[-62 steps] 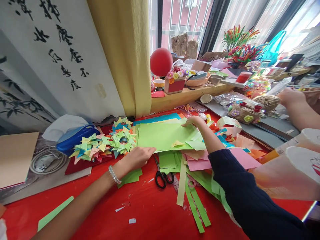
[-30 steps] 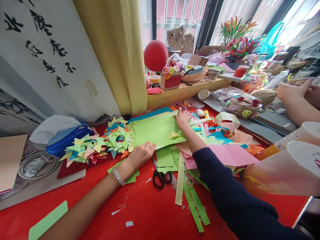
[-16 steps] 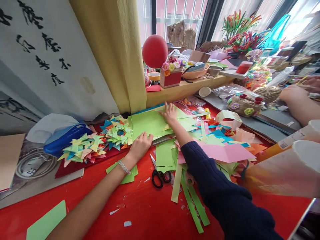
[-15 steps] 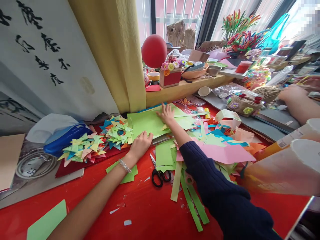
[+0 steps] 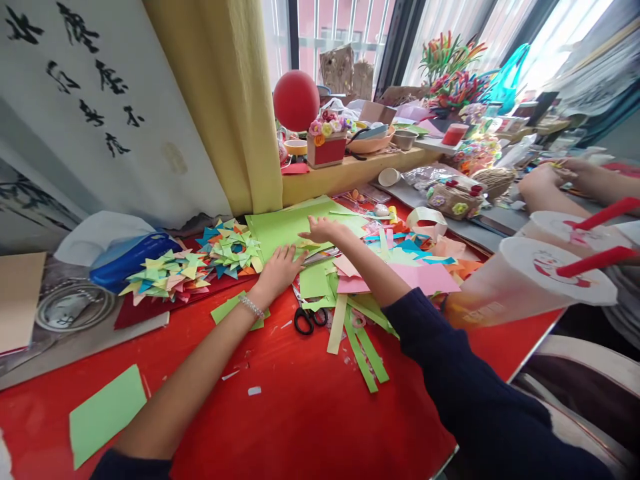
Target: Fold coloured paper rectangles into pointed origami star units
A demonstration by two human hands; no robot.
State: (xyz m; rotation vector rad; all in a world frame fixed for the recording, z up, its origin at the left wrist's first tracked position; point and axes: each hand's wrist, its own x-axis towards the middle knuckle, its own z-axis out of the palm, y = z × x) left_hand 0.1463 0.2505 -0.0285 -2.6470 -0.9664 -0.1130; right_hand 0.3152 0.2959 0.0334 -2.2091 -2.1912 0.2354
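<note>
Large green paper sheets (image 5: 280, 230) lie at the back of the red table (image 5: 280, 427). My left hand (image 5: 280, 270) rests with fingers spread on their front edge, wearing a beaded bracelet. Over the right part of the sheets is my right hand (image 5: 323, 230), its fingers apart and pointing left, holding nothing. A metal blade-like tool (image 5: 323, 255) lies between the hands, partly hidden. Black-handled scissors (image 5: 310, 320) lie in front, beside cut green strips (image 5: 367, 353) and smaller green pieces (image 5: 314, 281). Folded paper star wreaths (image 5: 170, 275) sit at the left.
Two plastic cups with red straws (image 5: 520, 280) stand at the right, near my right sleeve. Another person's hands (image 5: 545, 180) are beyond them. Pink paper (image 5: 400, 277) and scraps cover the right middle. A blue bag (image 5: 125, 257) lies far left.
My right hand has turned, its fingers now pointing left rather than forward. My left hand stays at the sheets' front edge. The view has shifted right, showing both of the other person's hands.
</note>
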